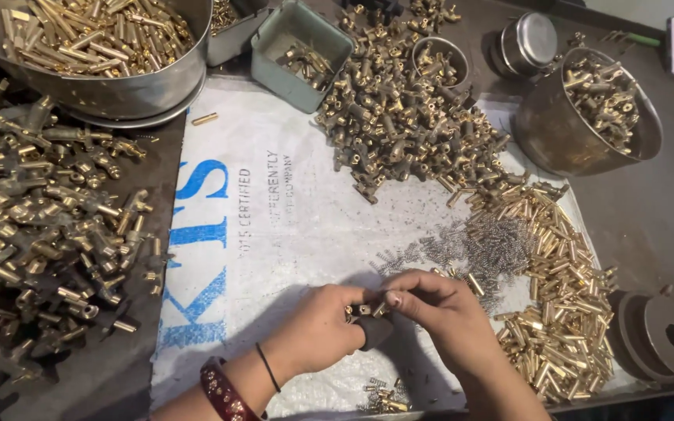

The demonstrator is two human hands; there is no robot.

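Observation:
My left hand [317, 327] and my right hand [438, 308] meet over a white woven sack [274, 226] spread on the table. Together they pinch a small brass fitting [362, 310] between fingertips. A dark rounded piece [374, 331] sits under my left fingers. Just right of my right hand lie a scatter of small steel springs [481, 249] and a heap of short brass pins [563, 312]. A few assembled brass bits [384, 396] lie near my wrists.
A big pile of brass valve bodies [399, 125] fills the top centre. More fittings [40, 234] cover the left side. A steel basin of brass rods [95, 47], a green tray [298, 54], a steel bowl [587, 117] and metal discs [661, 335] stand around.

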